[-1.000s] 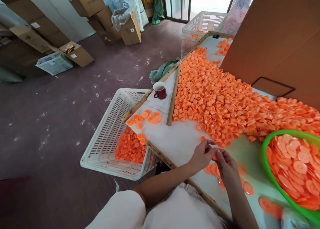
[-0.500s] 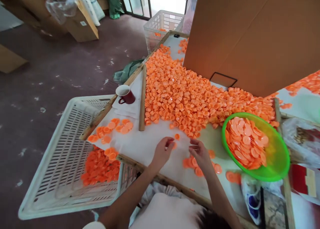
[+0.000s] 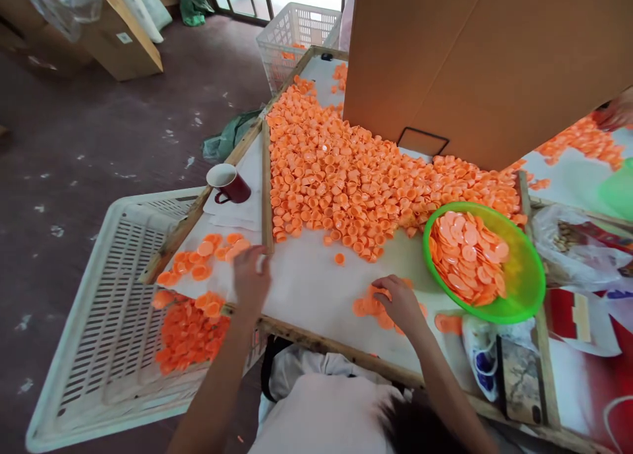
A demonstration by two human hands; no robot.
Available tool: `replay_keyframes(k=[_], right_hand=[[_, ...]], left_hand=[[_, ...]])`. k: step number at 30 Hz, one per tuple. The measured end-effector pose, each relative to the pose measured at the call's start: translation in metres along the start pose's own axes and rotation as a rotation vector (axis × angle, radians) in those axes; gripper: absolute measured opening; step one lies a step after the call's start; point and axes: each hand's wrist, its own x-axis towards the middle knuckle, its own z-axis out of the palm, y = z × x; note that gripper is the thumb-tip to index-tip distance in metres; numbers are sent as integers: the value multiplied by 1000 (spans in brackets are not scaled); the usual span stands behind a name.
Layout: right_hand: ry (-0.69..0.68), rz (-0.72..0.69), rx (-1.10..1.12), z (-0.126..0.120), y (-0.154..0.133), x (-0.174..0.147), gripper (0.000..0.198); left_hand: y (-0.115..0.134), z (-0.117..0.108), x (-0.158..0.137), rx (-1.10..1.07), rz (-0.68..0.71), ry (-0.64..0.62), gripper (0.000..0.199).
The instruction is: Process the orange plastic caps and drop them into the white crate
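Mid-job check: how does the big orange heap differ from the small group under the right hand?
Amount: the big orange heap spreads widely; the small group is a loose patch.
Shape: the heap shows mostly hollow, cup-like pieces; the group's look flat.
Contact: the right hand is over the group; the heap lies clear of it.
Shared: both are orange, on the pale tabletop.

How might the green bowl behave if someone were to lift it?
The green bowl would likely feel heavier on the side where orange discs are heaped. Those near its edge might spill if tipped; its smooth-looking wall may be slippery.
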Motion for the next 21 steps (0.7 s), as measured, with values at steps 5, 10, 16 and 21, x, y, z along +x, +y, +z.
replay_keyframes(k=[5,10,16,21], right_hand=[[-125,0,-176,2,-13,-4,24],[-85,83,-214,1,-16,-11,25],[-137,163,-42,-20,-12,-14,13],[72,175,353,-17,-8,-2,20]], left_hand=[[80,84,-17,-171,310,-352,20],[76,133,-20,-176,262,-461,15],[57,124,-19,-587,-193,-453,12],[76,112,-35,-857,-527,-432,34]])
